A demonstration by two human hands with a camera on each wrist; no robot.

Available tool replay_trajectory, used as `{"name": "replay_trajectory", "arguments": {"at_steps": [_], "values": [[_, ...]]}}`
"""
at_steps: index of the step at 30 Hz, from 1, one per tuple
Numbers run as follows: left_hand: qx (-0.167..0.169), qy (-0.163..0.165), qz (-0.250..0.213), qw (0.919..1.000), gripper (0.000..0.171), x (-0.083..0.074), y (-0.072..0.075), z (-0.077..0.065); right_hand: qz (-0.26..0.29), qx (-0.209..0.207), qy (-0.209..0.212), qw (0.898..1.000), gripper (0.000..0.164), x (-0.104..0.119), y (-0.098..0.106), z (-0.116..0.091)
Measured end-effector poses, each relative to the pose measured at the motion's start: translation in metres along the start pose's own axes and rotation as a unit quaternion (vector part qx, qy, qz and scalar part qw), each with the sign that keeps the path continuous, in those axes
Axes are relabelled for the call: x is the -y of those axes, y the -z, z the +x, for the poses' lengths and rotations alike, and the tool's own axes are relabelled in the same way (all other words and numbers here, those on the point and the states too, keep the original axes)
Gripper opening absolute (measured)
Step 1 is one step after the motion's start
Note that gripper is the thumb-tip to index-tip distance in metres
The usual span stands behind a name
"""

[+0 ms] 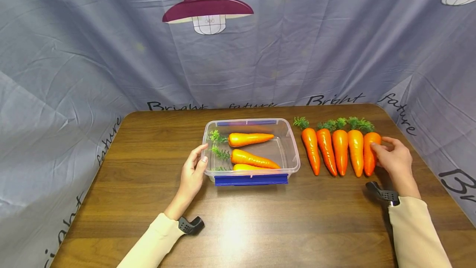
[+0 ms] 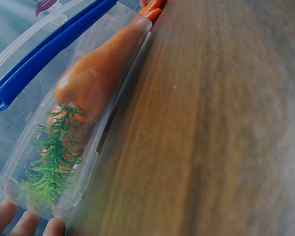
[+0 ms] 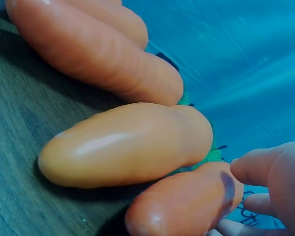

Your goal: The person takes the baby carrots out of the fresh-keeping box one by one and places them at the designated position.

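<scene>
A clear plastic container (image 1: 293, 152) with blue clips holds three orange carrots, among them a top carrot (image 1: 251, 139) and a middle carrot (image 1: 254, 159). At its left end, my left hand (image 1: 192, 173) touches the rim and wall with thumb and fingers. Its fingertips (image 2: 27, 223) show against the outside of that wall. To the right, several carrots stand in a row, leafy tops away from me. My right hand (image 1: 397, 158) grips the rightmost carrot (image 1: 369, 160) near its thick end, thumb on one side. In the right wrist view that carrot (image 3: 172, 206) lies beside a yellower carrot (image 3: 128, 145).
The wooden table (image 1: 297, 222) runs back to a grey-blue curtain (image 1: 122, 32) printed with lamps and lettering. A blue clip (image 1: 251, 180) hangs outward from the container's front. Each wrist wears a black camera mount, such as the left mount (image 1: 191, 226).
</scene>
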State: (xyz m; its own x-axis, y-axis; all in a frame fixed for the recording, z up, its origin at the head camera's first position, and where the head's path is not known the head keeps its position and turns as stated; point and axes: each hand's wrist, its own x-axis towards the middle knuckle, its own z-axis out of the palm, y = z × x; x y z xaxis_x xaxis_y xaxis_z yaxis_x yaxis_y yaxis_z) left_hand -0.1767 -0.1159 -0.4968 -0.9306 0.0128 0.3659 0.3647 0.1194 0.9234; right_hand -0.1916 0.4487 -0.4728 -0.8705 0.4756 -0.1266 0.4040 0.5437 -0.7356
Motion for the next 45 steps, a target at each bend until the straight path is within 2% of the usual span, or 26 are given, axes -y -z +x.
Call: {"name": "replay_trajectory", "arguments": {"at_steps": [3,8,11,15,18,22,26,28,31,34,36,42,45], "values": [[0.002,-0.002,-0.002,1.0,0.039,-0.001,0.0,0.0,-0.013,-0.015,-0.004,1.0,0.073,-0.001,0.003,0.0],[0.002,-0.008,0.0,1.0,0.038,-0.001,0.0,0.001,-0.059,-0.084,0.006,0.995,0.066,0.008,0.009,-0.006],[-0.001,-0.007,0.004,1.0,0.038,-0.001,0.0,0.0,-0.044,-0.102,0.021,0.994,0.062,0.027,0.008,-0.015],[-0.002,-0.008,0.006,0.9999,0.038,-0.001,0.0,0.0,0.007,-0.088,0.091,0.992,0.058,0.061,-0.001,-0.031],[-0.001,-0.011,0.007,0.9999,0.037,-0.001,0.0,0.0,0.059,-0.057,0.149,0.985,0.049,0.085,-0.013,-0.041],[-0.001,-0.016,0.006,0.9999,0.037,-0.001,0.002,0.001,0.131,0.013,0.203,0.97,0.03,0.116,-0.034,-0.057],[0.001,-0.016,0.004,0.9999,0.037,-0.001,0.002,0.002,0.153,0.101,0.248,0.951,0.032,0.151,-0.06,-0.075],[0.002,-0.014,0.002,0.9999,0.038,0.0,0.002,0.002,0.132,0.15,0.271,0.942,0.038,0.168,-0.075,-0.082],[0.004,-0.01,0.0,0.9999,0.038,-0.001,0.002,0.001,0.051,0.212,0.302,0.928,0.045,0.191,-0.1,-0.091],[0.003,-0.004,-0.002,1.0,0.039,-0.001,0.002,0.0,-0.042,0.231,0.334,0.913,0.047,0.21,-0.12,-0.101],[0.002,-0.002,-0.001,1.0,0.039,-0.001,0.002,0.0,-0.081,0.236,0.35,0.903,0.049,0.219,-0.132,-0.107],[0.002,0.006,-0.003,1.0,0.039,-0.002,0.001,0.0,-0.112,0.3,0.352,0.88,0.052,0.232,-0.158,-0.116],[0.002,0.006,-0.002,1.0,0.039,-0.004,0.0,0.0,-0.125,0.326,0.341,0.873,0.052,0.234,-0.169,-0.117]]}}
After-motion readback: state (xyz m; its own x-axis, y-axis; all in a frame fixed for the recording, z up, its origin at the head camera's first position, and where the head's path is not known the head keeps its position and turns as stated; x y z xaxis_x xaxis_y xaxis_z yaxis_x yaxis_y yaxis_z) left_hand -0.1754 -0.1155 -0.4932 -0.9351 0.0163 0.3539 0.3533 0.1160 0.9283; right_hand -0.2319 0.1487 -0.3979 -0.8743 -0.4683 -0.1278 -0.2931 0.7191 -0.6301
